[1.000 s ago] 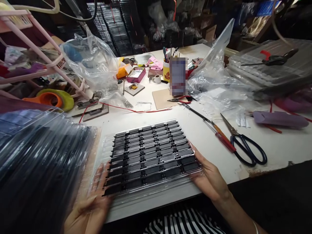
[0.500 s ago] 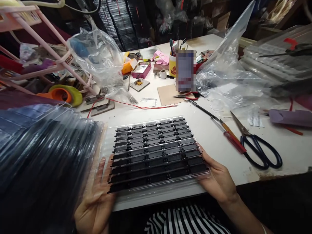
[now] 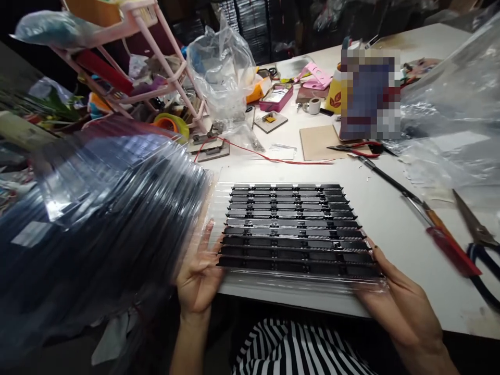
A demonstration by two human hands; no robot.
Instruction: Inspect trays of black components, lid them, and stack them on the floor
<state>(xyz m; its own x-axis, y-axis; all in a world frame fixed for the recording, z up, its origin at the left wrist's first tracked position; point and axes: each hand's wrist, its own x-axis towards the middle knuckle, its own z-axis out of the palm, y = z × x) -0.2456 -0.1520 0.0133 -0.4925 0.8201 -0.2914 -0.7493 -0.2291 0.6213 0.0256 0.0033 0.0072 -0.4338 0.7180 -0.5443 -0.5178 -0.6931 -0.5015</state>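
Observation:
Between both hands I hold a clear plastic tray point(image 3: 250, 278) above the front edge of the white table. Rows of black toothed strips point(image 3: 289, 229) lie in it; their exact kind I cannot make out. My left hand point(image 3: 201, 276) grips the tray's left end, with some fingers showing through the clear plastic. At the right end my right hand point(image 3: 402, 302) is closed around the corner, its fingers partly hidden under the tray. Close by on the left rises a large stack of similar filled trays point(image 3: 117, 224), blurred and wrapped in shiny plastic.
Scissors point(image 3: 478, 234), a red-handled screwdriver point(image 3: 453, 250) and red-handled pliers point(image 3: 355, 149) lie to the right. Behind are a tan board point(image 3: 318, 143), a pink box point(image 3: 276, 99) and a yellow mug point(image 3: 334, 91). A pink rack point(image 3: 156, 52) stands back left; clear plastic bags point(image 3: 457, 104) are heaped at right.
The view has swung to the left, so the table's things sit further right in the picture. Both hands still hold the tray, which now appears more level.

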